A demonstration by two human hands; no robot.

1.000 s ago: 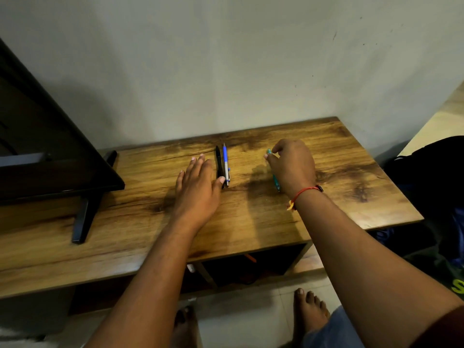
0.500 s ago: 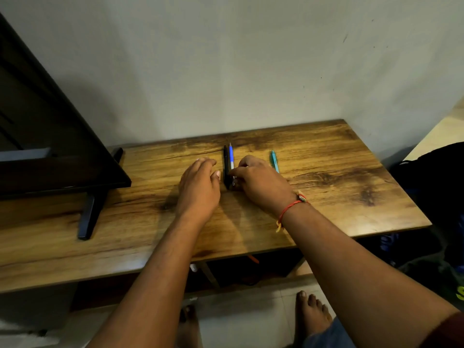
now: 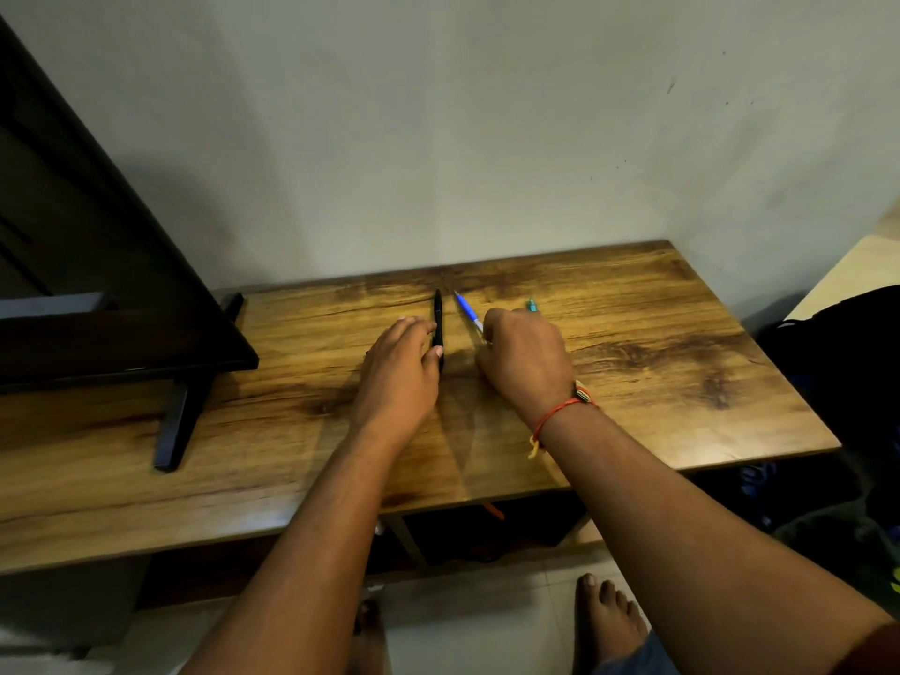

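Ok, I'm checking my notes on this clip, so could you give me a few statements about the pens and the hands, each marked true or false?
1. Three pens show on the wooden table: a slim black pen, a blue-and-silver pen and a teal pen. True.
2. The right hand pinches the teal pen. False: it pinches the blue-and-silver pen's near end; the teal pen pokes out beyond its knuckles.
3. The left hand touches the slim black pen with its thumb. True.
4. A red thread bracelet sits on the left wrist. False: it is on the right wrist.
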